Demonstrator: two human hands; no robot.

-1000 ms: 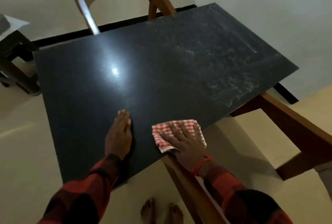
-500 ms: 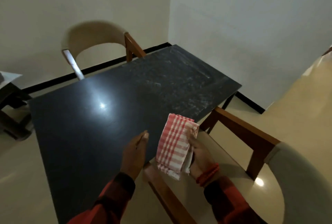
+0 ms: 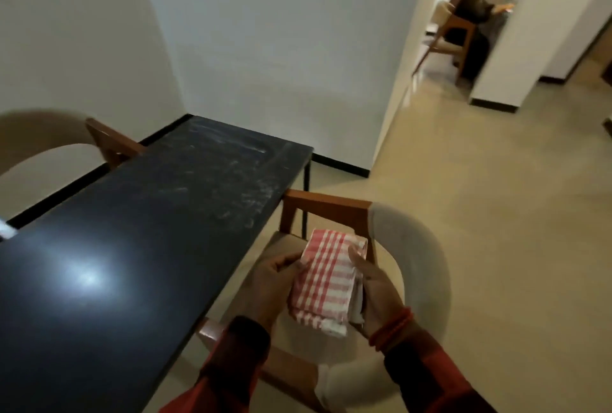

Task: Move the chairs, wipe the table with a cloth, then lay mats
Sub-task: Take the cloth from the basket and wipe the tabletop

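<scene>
A folded red-and-white checked cloth (image 3: 326, 277) is held in the air to the right of the black table (image 3: 139, 247), above a beige chair with wooden arms (image 3: 417, 257). My left hand (image 3: 270, 283) grips the cloth's left edge and my right hand (image 3: 374, 293) grips its right edge. The table's far half shows pale smear marks. A second beige chair (image 3: 43, 134) stands at the table's far left side.
White walls close off the corner behind the table. Open beige floor (image 3: 496, 214) stretches to the right toward a doorway, where a person sits on another wooden chair (image 3: 453, 31). A ceiling light reflects on the table's near part.
The cloth came off the table edge and now sits between both hands off to the right. My left hand left the tabletop and took hold of the cloth. The view swung right.
</scene>
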